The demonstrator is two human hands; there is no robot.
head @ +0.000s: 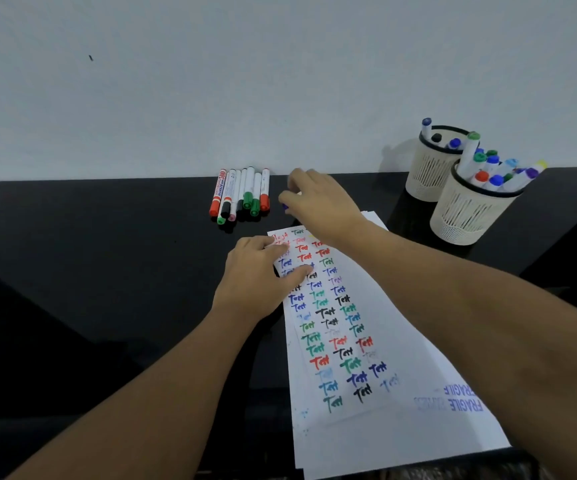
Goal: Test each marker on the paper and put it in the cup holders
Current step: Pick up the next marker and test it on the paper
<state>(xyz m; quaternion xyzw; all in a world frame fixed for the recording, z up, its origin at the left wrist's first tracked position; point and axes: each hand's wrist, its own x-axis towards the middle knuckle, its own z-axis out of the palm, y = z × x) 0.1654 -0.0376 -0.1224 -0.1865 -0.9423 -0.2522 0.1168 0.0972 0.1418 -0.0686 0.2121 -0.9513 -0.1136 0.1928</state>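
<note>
A white paper [380, 431] covered with "Test" words in several colours lies on the black table [107, 244]. My left hand [256, 282] lies on the paper's top left corner, fingers and thumb pressing it down. Just past the paper's far edge, the curled fingers of my right hand [318, 202] pinch a blue-capped marker [285, 206]; most of that marker is hidden under the hand. A bundle of several markers [242, 195] with red, green, black and pink caps lies against the wall, to the left of my right hand.
Two cream mesh cup holders stand at the back right, one near the wall [429, 178] and one closer [463, 220], both holding several markers. The paper's near end hangs over the table's front edge, with "FRAGILE" printed on it.
</note>
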